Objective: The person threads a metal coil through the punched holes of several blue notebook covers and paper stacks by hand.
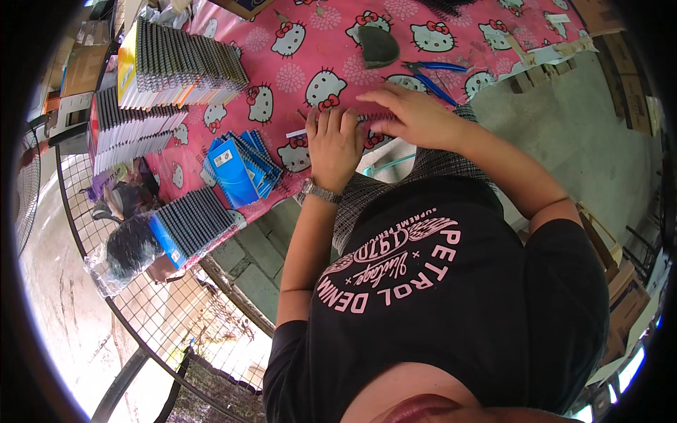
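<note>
Left hand (333,141) lay flat, fingers together, pressing a spiral-bound notebook (381,151) at the near edge of the pink cartoon-cat tablecloth (296,77). Right hand (412,113) rested over the notebook's wire spine (374,117), fingers curled on it; whether it pinched the wire, cannot tell. Blue-handled pliers (434,74) lay just beyond. Stacks of spiral notebooks (176,67) and fanned blue notebooks (240,166) sat to the left.

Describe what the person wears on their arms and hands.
Both forearms are bare. The left hand has a silver metal-link wristwatch at the wrist. The right hand shows no watch or glove. No rings are clear on the fingers. Short black T-shirt sleeves cover the upper arms; the shirt carries pink printed lettering.
</note>
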Demonstrator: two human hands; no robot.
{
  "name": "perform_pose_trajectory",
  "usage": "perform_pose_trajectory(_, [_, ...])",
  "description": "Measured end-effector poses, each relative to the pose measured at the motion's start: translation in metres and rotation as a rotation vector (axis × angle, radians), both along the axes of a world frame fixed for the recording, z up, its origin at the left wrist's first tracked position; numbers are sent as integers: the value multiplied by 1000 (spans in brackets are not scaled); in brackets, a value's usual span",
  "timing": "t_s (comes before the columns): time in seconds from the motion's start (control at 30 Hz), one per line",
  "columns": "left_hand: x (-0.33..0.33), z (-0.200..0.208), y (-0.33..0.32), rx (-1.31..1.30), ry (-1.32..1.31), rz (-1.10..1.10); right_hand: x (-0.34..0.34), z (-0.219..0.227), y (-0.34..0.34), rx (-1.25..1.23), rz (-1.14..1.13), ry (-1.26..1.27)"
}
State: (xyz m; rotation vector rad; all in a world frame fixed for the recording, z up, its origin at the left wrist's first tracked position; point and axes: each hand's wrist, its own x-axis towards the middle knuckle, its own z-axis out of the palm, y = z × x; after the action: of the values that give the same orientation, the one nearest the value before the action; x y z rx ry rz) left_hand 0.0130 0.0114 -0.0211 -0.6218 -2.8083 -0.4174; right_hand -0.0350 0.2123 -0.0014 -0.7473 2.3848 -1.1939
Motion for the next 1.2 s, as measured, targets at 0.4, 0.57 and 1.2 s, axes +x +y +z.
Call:
perform_pose_trajectory(0.4, [8, -1, -2, -79, 37, 231, -118, -30, 9, 208, 296, 387])
perform_pose_trajectory(0.57, [17, -19, -19, 79, -74, 297, -80, 0, -12, -249, 512, -472])
perform_pose_trajectory(1.2, [13, -13, -22, 185, -27, 278, -75, -14, -25, -259, 401, -362])
